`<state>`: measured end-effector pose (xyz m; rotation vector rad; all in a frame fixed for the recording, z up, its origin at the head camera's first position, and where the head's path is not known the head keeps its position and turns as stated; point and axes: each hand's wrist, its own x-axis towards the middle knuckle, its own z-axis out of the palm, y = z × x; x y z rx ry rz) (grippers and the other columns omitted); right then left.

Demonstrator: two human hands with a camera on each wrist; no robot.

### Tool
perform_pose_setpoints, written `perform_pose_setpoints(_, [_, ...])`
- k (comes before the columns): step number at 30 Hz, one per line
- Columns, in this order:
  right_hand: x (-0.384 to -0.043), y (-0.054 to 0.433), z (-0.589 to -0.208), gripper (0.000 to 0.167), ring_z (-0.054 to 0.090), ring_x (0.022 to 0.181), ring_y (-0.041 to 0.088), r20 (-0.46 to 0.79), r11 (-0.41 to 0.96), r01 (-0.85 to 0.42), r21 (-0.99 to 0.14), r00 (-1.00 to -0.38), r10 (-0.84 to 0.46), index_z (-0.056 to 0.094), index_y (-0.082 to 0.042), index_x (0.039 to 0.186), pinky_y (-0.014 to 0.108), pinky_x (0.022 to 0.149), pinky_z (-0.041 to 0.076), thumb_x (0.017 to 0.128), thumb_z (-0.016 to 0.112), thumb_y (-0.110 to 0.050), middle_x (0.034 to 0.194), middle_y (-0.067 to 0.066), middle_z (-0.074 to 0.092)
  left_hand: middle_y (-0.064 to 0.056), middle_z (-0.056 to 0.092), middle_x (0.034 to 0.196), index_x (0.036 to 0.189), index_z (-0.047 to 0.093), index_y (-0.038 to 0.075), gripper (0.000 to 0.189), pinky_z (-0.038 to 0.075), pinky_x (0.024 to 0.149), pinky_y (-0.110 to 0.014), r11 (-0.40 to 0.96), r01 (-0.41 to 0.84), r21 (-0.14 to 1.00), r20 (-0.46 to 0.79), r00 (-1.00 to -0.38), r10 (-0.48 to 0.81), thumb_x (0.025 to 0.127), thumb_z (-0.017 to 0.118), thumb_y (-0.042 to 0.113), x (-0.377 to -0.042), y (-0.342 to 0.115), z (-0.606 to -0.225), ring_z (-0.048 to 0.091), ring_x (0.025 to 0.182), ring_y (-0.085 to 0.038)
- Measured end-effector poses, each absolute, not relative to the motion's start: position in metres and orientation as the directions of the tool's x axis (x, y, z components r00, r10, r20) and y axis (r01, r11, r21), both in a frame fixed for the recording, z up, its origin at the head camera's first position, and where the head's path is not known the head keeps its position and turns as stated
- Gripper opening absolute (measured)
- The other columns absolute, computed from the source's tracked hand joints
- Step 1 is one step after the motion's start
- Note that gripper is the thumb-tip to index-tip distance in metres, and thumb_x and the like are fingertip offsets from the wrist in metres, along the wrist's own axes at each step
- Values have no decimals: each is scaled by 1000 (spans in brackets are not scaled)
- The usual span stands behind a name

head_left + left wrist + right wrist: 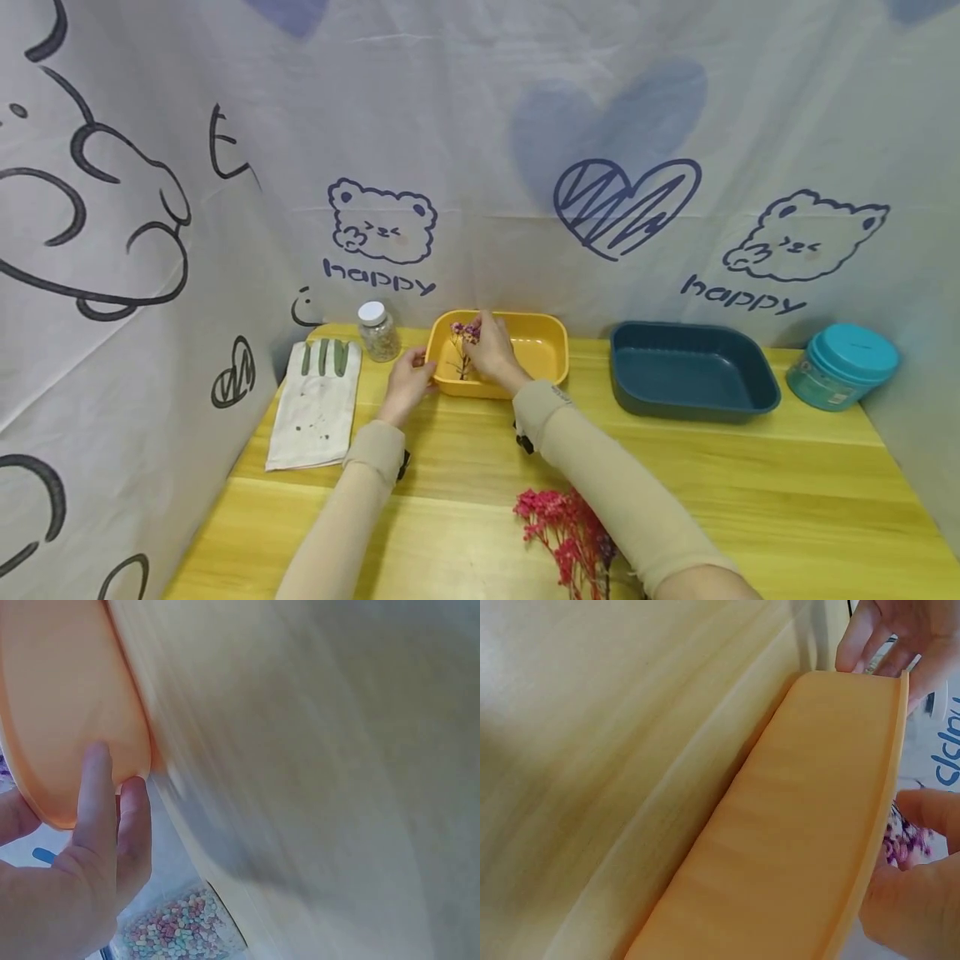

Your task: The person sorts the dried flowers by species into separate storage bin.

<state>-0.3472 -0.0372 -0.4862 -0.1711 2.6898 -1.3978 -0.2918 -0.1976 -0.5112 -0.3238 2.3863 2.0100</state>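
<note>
A yellow plastic box (542,358) stands near the back of the wooden table, against the curtain. At its left end my left hand (407,383) holds the wall: the left wrist view has the thumb at the rim and fingers (95,795) on the outer side. Inside the box, toward its left half, my right hand (493,346) pinches a small sprig of purple dried flowers (467,332). The sprig stands roughly upright, its thin stems reaching down into the box. Past the rim in the right wrist view, the purple blossoms (905,844) show beside the fingers.
Left of the box are a white-lidded jar (378,335) of coloured pebbles and white work gloves (313,417) with green fingertips. A dark teal box (690,408) and a turquoise-lidded tub (836,371) stand right. Red dried flowers (553,512) lie in front, partly under the right forearm.
</note>
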Motion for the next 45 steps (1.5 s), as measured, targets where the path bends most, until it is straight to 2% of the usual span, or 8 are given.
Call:
perform_pose_setpoints(4, [-346, -33, -488, 35, 60, 91, 21, -77, 575, -49, -817, -978, -193, 51, -6, 133, 24, 69, 59, 102, 66, -8, 130, 18, 54, -28, 52, 135, 152, 46, -6, 46, 64, 100, -45, 158, -189, 969, -166, -975, -145, 108, 51, 5, -293, -196, -512, 64, 114, -35])
perform_pose_setpoints(7, [-345, -30, -488, 43, 65, 82, 27, -105, 533, -36, -845, -967, -231, 48, -4, 143, 26, 60, 57, 102, 63, -5, 137, 21, 56, -29, 51, 138, 154, 45, -5, 47, 63, 103, -47, 164, -206, 965, -182, -972, -147, 109, 50, 5, -295, -196, -513, 63, 120, -40])
perform_pose_setpoints(16, [-344, -17, -481, 54, 64, 118, 45, -168, 369, 41, -928, -933, -318, 38, -7, 157, 59, 91, 63, 105, 50, 0, 158, 25, 42, -29, 49, 139, 154, 43, -7, 47, 62, 104, -48, 183, -215, 959, -189, -971, -150, 110, 50, 7, -294, -197, -513, 60, 127, -48])
perform_pose_setpoints(27, [-339, 11, -455, 55, 68, 117, 36, -97, 500, -99, -860, -931, -351, 39, -6, 158, 39, 87, 65, 106, 58, -13, 158, 24, 46, -31, 51, 139, 151, 45, -10, 46, 65, 98, -43, 199, -203, 959, -180, -975, -128, 109, 49, 6, -294, -196, -510, 67, 118, -42])
perform_pose_setpoints(32, [-327, 22, -446, 57, 56, 138, 41, -87, 547, -123, -828, -935, -343, 38, -10, 158, 52, 112, 55, 106, 61, -19, 159, 22, 46, -30, 48, 143, 155, 41, -10, 48, 60, 108, -49, 181, -241, 953, -224, -968, -112, 109, 47, 5, -295, -196, -508, 60, 128, -47])
perform_pose_setpoints(36, [-321, 34, -443, 58, 49, 146, 42, -64, 564, -149, -812, -938, -340, 39, -10, 157, 56, 121, 46, 105, 62, -21, 159, 22, 47, -29, 49, 142, 154, 42, -10, 47, 61, 106, -47, 180, -246, 952, -228, -967, -116, 110, 47, 5, -295, -196, -508, 61, 126, -45])
perform_pose_setpoints(41, [-310, 55, -436, 59, 53, 141, 42, -35, 562, -175, -809, -939, -343, 39, -8, 157, 55, 119, 49, 104, 63, -19, 157, 24, 47, -29, 49, 144, 155, 42, -8, 47, 62, 104, -43, 192, -245, 950, -226, -967, -119, 110, 47, 7, -297, -196, -513, 61, 126, -44])
perform_pose_setpoints(45, [-299, 76, -430, 60, 60, 129, 43, -7, 553, -200, -809, -937, -349, 39, -5, 158, 52, 107, 57, 104, 63, -17, 155, 26, 47, -30, 48, 145, 155, 41, -8, 48, 63, 103, -42, 190, -242, 951, -223, -968, -116, 110, 47, 7, -297, -195, -512, 60, 128, -45])
